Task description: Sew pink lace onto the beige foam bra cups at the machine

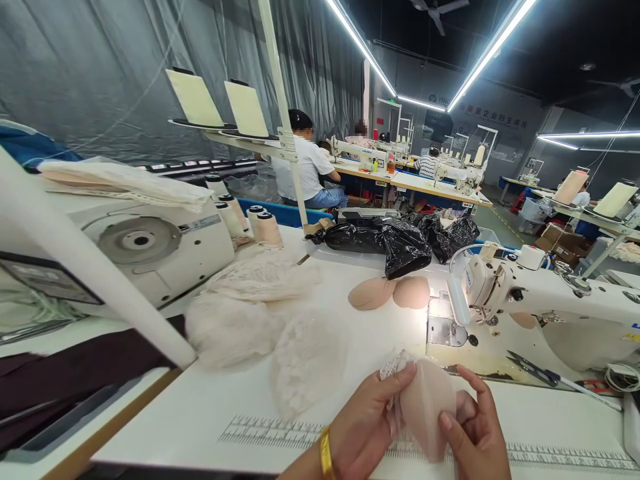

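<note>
A beige bra cup point(430, 407) with white lace point(397, 365) along its left side is held up over the table's front edge. My left hand point(367, 417), with a gold band on the wrist, grips the cup and lace between thumb and fingers. On the other side my right hand point(475, 423) pinches the cup with its thumb in front; the index finger sticks up. More beige cups point(371, 293) lie flat beside the sewing machine's needle plate point(447, 331). Piles of sheer white lace pieces point(310, 360) spread over the table to the left of my hands.
A lit sewing machine point(500, 287) stands at the right, with scissors point(533, 367) in front of it. Black plastic bags point(380, 240) lie behind. Another machine point(150, 240) and a white post point(90, 260) stand at left. People sit farther back. A printed ruler point(270, 432) runs along the table front.
</note>
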Action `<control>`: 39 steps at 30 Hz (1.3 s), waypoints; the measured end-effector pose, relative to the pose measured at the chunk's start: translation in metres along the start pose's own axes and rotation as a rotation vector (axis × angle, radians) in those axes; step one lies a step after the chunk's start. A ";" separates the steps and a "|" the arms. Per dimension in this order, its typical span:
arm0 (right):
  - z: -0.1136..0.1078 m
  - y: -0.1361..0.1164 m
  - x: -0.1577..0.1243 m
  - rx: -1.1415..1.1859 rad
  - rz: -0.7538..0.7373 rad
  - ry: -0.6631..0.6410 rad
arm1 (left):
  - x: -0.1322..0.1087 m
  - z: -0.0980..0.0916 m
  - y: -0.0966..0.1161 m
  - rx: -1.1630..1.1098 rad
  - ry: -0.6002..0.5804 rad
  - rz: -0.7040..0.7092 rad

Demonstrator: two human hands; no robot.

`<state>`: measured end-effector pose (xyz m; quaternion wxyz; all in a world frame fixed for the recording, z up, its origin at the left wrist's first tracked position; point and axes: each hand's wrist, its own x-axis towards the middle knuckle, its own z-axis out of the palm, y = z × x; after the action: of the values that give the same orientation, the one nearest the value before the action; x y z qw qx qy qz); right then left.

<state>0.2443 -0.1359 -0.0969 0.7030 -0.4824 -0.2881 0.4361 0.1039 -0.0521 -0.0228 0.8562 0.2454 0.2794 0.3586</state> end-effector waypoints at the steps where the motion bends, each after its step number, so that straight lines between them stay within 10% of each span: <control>1: 0.000 0.000 0.000 0.000 0.004 0.003 | 0.001 0.000 -0.001 -0.006 0.006 -0.012; 16: -0.004 0.006 -0.002 -0.038 0.016 -0.061 | 0.008 0.008 0.008 0.178 -0.108 -0.070; 21: -0.028 -0.013 0.011 -0.349 -0.058 -0.269 | 0.000 0.019 0.044 0.476 -0.516 -0.125; 25: -0.040 -0.057 0.058 -0.981 -0.736 -0.467 | 0.017 0.022 0.060 1.288 -0.949 0.239; 28: -0.040 -0.076 0.100 -1.410 -1.055 -0.635 | 0.053 0.018 0.054 1.698 -1.041 0.665; 39: -0.050 -0.078 0.115 -1.387 -0.867 -0.660 | 0.094 0.007 0.046 1.847 -0.946 0.678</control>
<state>0.3640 -0.0667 -0.0445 0.2363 -0.4980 -0.8340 -0.0252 0.1422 0.0452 -0.0176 0.2191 0.9709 0.0013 0.0972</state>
